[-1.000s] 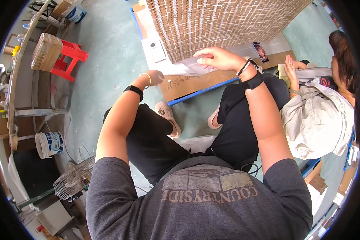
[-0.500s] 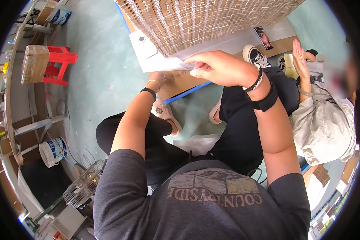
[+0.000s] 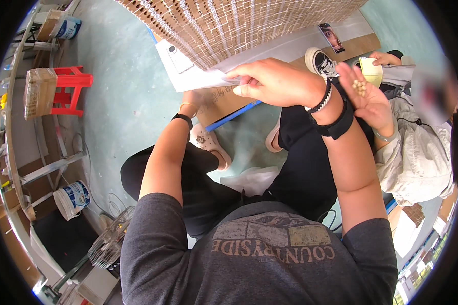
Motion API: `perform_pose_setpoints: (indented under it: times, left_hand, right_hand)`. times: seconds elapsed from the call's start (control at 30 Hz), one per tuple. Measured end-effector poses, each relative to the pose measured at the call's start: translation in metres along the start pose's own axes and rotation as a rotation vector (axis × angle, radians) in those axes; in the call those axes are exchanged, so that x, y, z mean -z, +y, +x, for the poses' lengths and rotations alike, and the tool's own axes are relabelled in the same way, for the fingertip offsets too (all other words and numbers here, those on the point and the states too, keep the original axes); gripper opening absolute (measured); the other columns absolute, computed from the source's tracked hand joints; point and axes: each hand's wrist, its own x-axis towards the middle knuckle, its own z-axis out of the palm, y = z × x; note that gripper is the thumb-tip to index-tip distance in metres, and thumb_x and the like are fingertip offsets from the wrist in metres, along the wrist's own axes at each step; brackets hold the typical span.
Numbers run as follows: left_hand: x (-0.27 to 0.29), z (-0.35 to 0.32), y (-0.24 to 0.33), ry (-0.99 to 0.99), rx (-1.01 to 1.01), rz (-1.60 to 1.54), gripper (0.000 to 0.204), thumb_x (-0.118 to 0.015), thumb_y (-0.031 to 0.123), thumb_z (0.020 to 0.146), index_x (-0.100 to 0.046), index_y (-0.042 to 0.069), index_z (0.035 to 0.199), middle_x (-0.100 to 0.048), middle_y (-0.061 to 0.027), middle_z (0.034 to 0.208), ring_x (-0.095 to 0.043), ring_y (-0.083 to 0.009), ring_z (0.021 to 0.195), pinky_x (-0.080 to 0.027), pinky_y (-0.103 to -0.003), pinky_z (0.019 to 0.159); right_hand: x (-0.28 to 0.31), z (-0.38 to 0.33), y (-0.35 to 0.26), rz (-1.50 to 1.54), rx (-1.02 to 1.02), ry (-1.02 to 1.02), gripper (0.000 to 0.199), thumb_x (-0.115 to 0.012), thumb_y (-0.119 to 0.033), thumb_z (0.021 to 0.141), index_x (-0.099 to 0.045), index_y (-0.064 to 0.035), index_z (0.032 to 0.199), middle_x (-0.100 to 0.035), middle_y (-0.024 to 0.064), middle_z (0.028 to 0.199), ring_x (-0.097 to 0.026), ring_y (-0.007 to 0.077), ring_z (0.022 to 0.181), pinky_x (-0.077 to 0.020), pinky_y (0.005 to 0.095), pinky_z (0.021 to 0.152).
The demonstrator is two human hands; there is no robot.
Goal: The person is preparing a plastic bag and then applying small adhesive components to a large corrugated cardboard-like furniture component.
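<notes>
My right hand (image 3: 280, 81) is closed, its thumb and fingertips pinched at the edge of a white sheet (image 3: 175, 81) on the low cardboard surface (image 3: 221, 104). My left hand (image 3: 192, 99) reaches to the underside of the same sheet's near left corner; its fingers are hidden there. A white phone-shaped object (image 3: 180, 58) lies on the sheet. Just beyond rises a large brown panel (image 3: 239, 25) covered with rows of small holes and pale pieces.
At the right a co-worker's open palm (image 3: 374, 104) holds several small beige pellets (image 3: 360, 87); their other hand has a yellow pad (image 3: 371, 71). A phone (image 3: 332, 38) lies on the cardboard's far right. Leftward stand a red stool (image 3: 71, 89), a bucket (image 3: 72, 199) and a wire fan (image 3: 112, 239).
The co-worker's palm has come left and turned up, showing the pellets, and the yellow pad has risen into fuller view. My right hand has shifted slightly left with the sheet. The view has shifted a little.
</notes>
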Motion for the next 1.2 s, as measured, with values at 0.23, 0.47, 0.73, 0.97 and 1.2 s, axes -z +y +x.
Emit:
perform_pose_setpoints:
  times: [0.23,0.47,0.73,0.97,1.2]
  left_hand:
    - [-0.034,-0.027,-0.031,-0.317,-0.326,0.109,0.018,-0.067,0.021,0.073,-0.070,0.007,0.083,-0.067,-0.0114,0.077,-0.064,-0.0228,0.069,-0.051,-0.032,0.068]
    - [-0.054,-0.047,0.011,-0.470,-0.149,0.307,0.022,-0.056,0.026,0.079,-0.069,0.012,0.088,-0.066,-0.0116,0.088,-0.062,-0.0296,0.084,-0.048,-0.038,0.076]
    - [-0.061,-0.061,0.023,-0.241,-0.242,0.363,0.022,-0.051,0.022,0.083,-0.068,0.016,0.095,-0.065,-0.0136,0.097,-0.061,-0.0306,0.091,-0.047,-0.038,0.080]
    - [-0.063,-0.069,0.019,-0.186,-0.255,0.357,0.022,-0.052,0.020,0.082,-0.068,0.014,0.097,-0.065,-0.0134,0.095,-0.062,-0.0306,0.089,-0.047,-0.037,0.079]
    - [-0.070,-0.074,0.006,-0.227,-0.192,0.312,0.023,-0.054,0.017,0.081,-0.067,0.012,0.098,-0.066,-0.0132,0.094,-0.062,-0.0305,0.087,-0.048,-0.036,0.078]
  right_hand:
    - [0.001,0.003,-0.001,-0.069,0.061,0.001,0.034,-0.056,-0.018,0.085,-0.054,-0.0001,0.114,-0.062,0.0121,0.079,-0.059,0.0229,0.068,-0.0465,0.0314,0.064]
    - [-0.008,0.005,0.012,-0.080,0.115,0.101,0.038,-0.058,-0.019,0.081,-0.054,-0.0028,0.115,-0.061,0.0160,0.079,-0.057,0.0254,0.067,-0.0458,0.0327,0.062]
    - [-0.040,0.016,-0.003,-0.167,0.120,0.016,0.023,-0.059,-0.022,0.073,-0.063,-0.0022,0.083,-0.063,0.0180,0.078,-0.061,0.0337,0.076,-0.0479,0.0411,0.070]
    - [-0.054,0.017,-0.020,-0.211,-0.002,-0.120,0.020,-0.057,-0.015,0.075,-0.067,0.0000,0.084,-0.066,0.0168,0.085,-0.063,0.0302,0.081,-0.0501,0.0392,0.071]
    - [-0.067,0.025,-0.014,-0.231,0.143,-0.101,0.021,-0.059,-0.019,0.075,-0.066,-0.0014,0.084,-0.065,0.0179,0.083,-0.062,0.0318,0.080,-0.0494,0.0397,0.073]
